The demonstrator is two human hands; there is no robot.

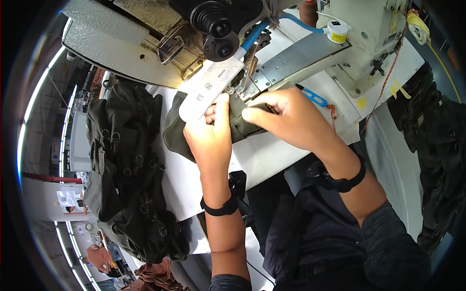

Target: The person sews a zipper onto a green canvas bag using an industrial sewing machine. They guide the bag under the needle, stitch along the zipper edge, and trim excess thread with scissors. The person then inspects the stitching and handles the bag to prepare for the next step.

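Observation:
Under the head of an industrial sewing machine (213, 36) lies a folded piece of olive-green fabric (177, 129). My left hand (208, 136) holds this fabric near the presser foot (233, 89), its thumb pointing up and its fingers curled, partly hidden by the white plate (204, 97). My right hand (286, 116) pinches the same fabric just right of the foot, thumb and forefinger closed on it. A small blue tool (313, 97) lies on the white worktop (184, 189) right of my right hand.
Piles of dark green fabric pieces with metal rings (126, 169) sit at left; more dark items (422, 165) hang at right. Brown pieces (150, 276) lie at lower left. A co-worker (99, 257) is in the left background. A red cord (383, 82) runs down the machine's right side.

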